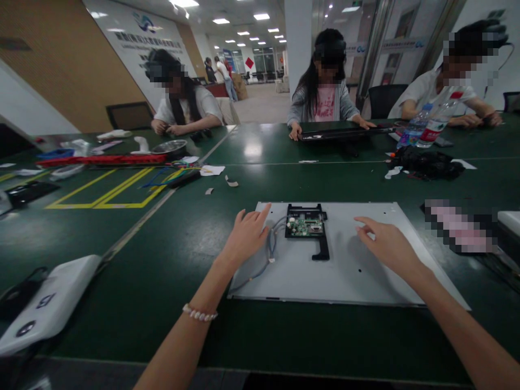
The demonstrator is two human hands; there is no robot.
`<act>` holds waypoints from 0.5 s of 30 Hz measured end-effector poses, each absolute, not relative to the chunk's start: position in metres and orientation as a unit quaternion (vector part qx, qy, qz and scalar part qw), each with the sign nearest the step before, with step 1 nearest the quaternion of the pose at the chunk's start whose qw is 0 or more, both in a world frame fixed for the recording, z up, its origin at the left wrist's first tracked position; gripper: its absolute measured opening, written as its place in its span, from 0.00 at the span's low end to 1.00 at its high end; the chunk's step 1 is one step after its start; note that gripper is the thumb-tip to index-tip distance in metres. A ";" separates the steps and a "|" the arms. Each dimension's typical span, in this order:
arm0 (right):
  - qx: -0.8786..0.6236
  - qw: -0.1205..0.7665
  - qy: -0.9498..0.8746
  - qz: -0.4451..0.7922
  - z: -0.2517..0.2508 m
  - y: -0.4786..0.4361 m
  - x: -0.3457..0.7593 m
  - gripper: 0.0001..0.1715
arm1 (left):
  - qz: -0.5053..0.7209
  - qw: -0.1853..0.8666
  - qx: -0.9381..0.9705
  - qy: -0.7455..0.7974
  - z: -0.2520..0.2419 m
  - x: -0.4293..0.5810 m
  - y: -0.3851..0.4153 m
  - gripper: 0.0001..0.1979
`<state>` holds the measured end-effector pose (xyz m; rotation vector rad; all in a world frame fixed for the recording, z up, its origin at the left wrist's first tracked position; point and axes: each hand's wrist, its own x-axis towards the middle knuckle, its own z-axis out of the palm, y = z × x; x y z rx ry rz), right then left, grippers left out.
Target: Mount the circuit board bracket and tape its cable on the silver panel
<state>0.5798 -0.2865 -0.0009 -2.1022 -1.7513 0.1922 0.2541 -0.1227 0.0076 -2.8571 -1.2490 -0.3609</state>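
Observation:
A flat grey metal panel (357, 271) lies on the green table in front of me. A small green circuit board in a black plastic frame (305, 226) sits near its far edge, with thin grey wires (271, 246) trailing off to the left. My left hand (246, 235) hovers open over the panel's left side, fingers stretched toward the wires and the board. My right hand (385, 244) rests open on the panel to the right of the board, fingers pointing left. Neither hand holds anything.
A white device with round buttons (49, 303) lies at the near left. Water bottles (426, 127) and a black bundle (428, 162) sit at the far right. Three people work across the table, one on a black flat panel (345, 134). A red strip (101, 160) and coloured cables (170, 176) lie far left.

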 end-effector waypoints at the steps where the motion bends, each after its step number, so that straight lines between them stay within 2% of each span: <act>1: -0.747 0.205 -0.629 0.070 0.000 -0.286 0.579 0.25 | -0.111 -0.005 -0.916 -0.386 0.007 0.254 -0.123 0.30; 6: -0.720 0.287 -0.632 -0.013 0.003 -0.285 0.579 0.33 | -0.080 -0.053 -0.926 -0.365 0.008 0.255 -0.125 0.31; 9: -0.739 0.288 -0.608 -0.037 -0.001 -0.284 0.580 0.37 | -0.090 -0.099 -0.921 -0.366 0.009 0.256 -0.126 0.32; 12: -0.761 0.274 -0.587 0.034 -0.005 -0.284 0.580 0.42 | -0.109 -0.130 -0.915 -0.366 0.010 0.256 -0.127 0.33; 15: -0.741 0.306 -0.577 0.153 -0.002 -0.286 0.579 0.44 | -0.108 -0.138 -0.911 -0.374 0.011 0.256 -0.128 0.33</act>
